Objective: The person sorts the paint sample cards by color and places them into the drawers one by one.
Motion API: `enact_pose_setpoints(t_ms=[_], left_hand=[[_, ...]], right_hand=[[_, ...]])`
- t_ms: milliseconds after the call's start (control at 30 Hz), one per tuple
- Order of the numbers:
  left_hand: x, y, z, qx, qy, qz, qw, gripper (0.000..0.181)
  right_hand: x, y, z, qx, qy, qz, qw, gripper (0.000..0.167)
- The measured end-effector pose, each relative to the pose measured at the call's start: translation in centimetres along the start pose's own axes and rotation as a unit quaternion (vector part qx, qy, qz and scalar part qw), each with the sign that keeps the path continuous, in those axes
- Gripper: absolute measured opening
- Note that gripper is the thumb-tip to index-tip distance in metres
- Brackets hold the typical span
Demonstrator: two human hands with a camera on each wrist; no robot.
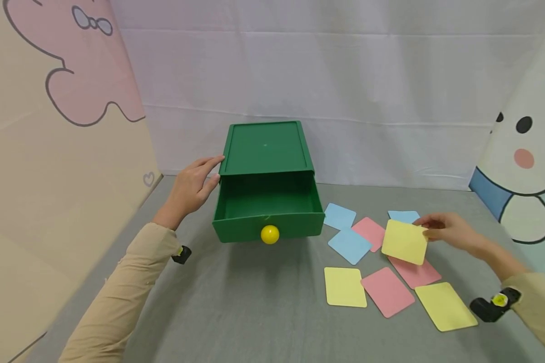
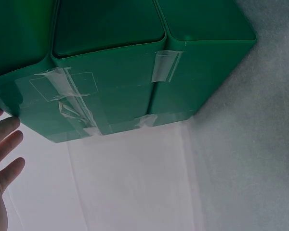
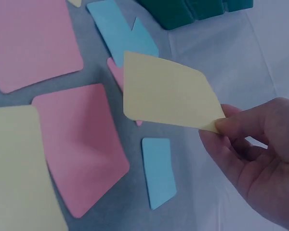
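Observation:
A green drawer box [image 1: 267, 146] stands at the back of the table, its drawer [image 1: 268, 227] pulled out, with a yellow round knob [image 1: 270, 234] on the front. The drawer's visible inside holds nothing. My left hand [image 1: 193, 186] touches the box's left side with fairly straight fingers. In the left wrist view, clear tape [image 2: 166, 66] joins the sections of the green box. On the right, my right hand [image 1: 451, 232] pinches a yellow card [image 1: 404, 242] by its corner between thumb and fingers, raised above a pink card [image 1: 415, 274]. The right wrist view shows the same pinch on the yellow card [image 3: 164, 91].
Several loose cards lie right of the box: blue [image 1: 349, 246], pink [image 1: 387, 292] and yellow [image 1: 345, 287], some overlapping. Another yellow card [image 1: 446, 306] lies nearest my right wrist. A white cloth wall [image 1: 368, 101] closes off the back; printed panels stand at both sides.

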State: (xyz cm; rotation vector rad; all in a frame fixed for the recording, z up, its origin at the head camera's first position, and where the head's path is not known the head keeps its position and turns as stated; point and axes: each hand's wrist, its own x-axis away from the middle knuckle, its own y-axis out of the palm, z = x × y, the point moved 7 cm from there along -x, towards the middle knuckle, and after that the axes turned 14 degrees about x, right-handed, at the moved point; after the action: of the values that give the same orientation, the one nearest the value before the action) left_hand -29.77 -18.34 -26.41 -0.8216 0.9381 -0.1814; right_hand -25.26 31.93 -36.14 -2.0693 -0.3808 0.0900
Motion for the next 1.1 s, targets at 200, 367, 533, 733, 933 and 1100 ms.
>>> enact_pose_setpoints(t_ms=[200, 367, 533, 733, 933, 1100], left_hand=[[0.0, 0.0, 0.0, -0.005, -0.002, -0.004, 1.0, 0.054], [0.0, 0.0, 0.0, -0.009, -0.001, -0.005, 1.0, 0.054], [0.0, -0.1, 0.1, -0.006, 0.001, -0.001, 1.0, 0.055], [0.1, -0.3, 0.1, -0.005, -0.003, 0.0, 1.0, 0.056], [0.1, -0.2, -0.1, -0.011, -0.012, -0.006, 0.9998, 0.052], [0.0, -0.1, 0.0, -0.011, -0.008, -0.008, 0.9999, 0.052]], right_hand=[[-1.3, -2.2, -3.2, 0.011, -0.024, 0.014, 0.9995, 0.029], [-2.4, -4.2, -6.3, 0.014, -0.039, 0.015, 0.999, 0.03], [-3.2, -6.5, -9.8, 0.008, -0.059, 0.034, 0.9976, 0.031], [-4.2, -8.5, -13.9, -0.012, -0.079, 0.051, 0.9955, 0.03], [-5.0, -9.6, -17.7, -0.022, -0.105, 0.058, 0.9925, 0.03], [-5.7, -9.1, -20.3, -0.02, -0.105, 0.054, 0.9928, 0.028]])
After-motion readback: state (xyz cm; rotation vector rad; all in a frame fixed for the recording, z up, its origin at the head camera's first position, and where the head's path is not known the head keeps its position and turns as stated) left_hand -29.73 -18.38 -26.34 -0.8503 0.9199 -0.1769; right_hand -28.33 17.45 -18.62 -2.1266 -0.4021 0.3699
